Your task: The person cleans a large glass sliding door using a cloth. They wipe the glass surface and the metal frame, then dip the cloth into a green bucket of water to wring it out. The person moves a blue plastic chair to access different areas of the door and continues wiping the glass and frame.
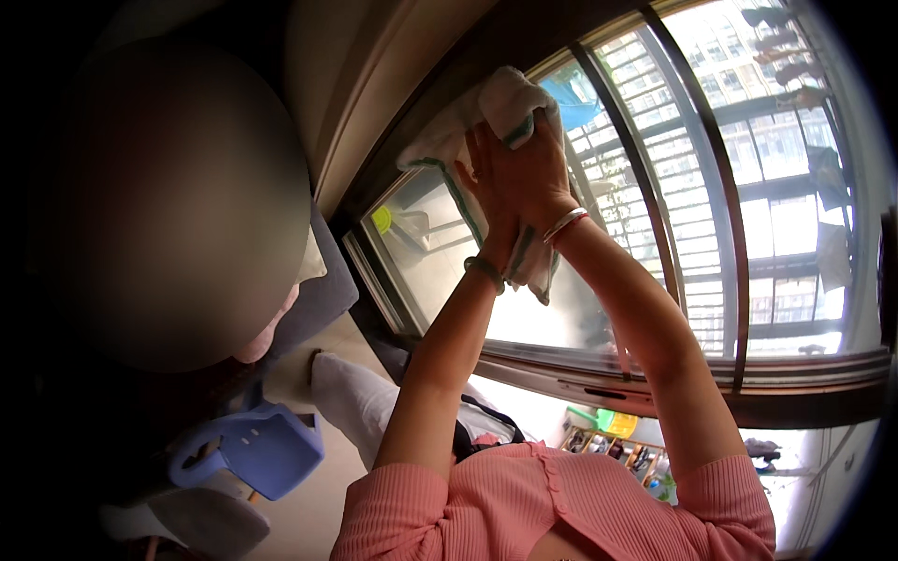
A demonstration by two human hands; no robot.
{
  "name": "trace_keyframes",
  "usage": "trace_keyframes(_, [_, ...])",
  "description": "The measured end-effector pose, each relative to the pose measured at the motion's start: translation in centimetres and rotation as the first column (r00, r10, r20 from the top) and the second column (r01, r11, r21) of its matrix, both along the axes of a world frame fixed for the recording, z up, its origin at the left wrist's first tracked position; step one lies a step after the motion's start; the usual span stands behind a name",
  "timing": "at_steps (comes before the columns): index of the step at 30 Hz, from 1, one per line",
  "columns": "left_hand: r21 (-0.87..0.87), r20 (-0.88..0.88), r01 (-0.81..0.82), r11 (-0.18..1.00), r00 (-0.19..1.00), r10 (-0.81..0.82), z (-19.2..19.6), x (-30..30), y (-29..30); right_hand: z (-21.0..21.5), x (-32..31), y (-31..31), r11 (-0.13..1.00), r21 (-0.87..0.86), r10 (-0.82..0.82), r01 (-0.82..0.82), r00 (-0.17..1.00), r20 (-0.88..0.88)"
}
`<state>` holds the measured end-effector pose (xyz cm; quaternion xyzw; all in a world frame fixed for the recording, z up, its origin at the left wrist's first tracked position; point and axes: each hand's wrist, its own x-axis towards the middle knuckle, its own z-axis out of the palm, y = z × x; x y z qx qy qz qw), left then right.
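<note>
Overhead: both hands raised, pressed against window pane (524,309). Left hand (488,192) and right hand (533,168) overlapping, fingers flat on white cloth (486,112) with green stripe, held against glass near dark frame (449,84). Grip closure: cannot tell. Bracelets on both wrists. Blue plastic stool (257,449) below left.

Harsh backlight through the window (776,215), dim interior, dark fisheye-bent rim, blurred left

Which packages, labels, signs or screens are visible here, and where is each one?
No label, sign or screen can be made out.
Tray: low on the floor under the window, holding small mixed items too small to tell.
Both hands press a white cloth with green stripes on the glass.
</note>
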<state>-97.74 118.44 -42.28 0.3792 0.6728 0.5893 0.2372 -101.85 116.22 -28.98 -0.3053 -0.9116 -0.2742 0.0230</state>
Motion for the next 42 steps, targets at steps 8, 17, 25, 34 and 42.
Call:
trace_keyframes(8, [-0.15, 0.051, -0.132, 0.98, 0.989, 0.141, -8.5, 0.6, -0.4, -9.9, -0.3, 1.4, 0.993, -0.105, 0.077, -0.052, 0.965, 0.251])
trace_keyframes(17, [-0.291, 0.153, -0.177, 0.94, 0.961, 0.229, -22.3, 2.4, -2.4, -27.6, 1.4, 4.1, 0.93, -0.356, 0.171, -0.089, 0.963, 0.207])
trace_keyframes(25, [-0.33, 0.248, -0.109, 0.938, 0.949, 0.197, -35.7, 3.3, -3.4, -43.3, 1.4, 5.1, 0.797, -0.601, 0.064, 0.068, 0.979, 0.196])
trace_keyframes(34, [-0.272, 0.402, 0.112, 0.956, 0.916, 0.007, -46.8, 2.8, -5.5, -55.6, 0.5, 4.9, 0.855, -0.516, 0.256, 0.045, 0.829, 0.496])
trace_keyframes(42, [-0.125, 0.565, -0.198, 0.972, 0.791, 0.234, -50.6, 10.1, -7.7, -55.5, 2.8, 1.7, 0.856, -0.512, 0.381, -0.075, 0.761, 0.526])
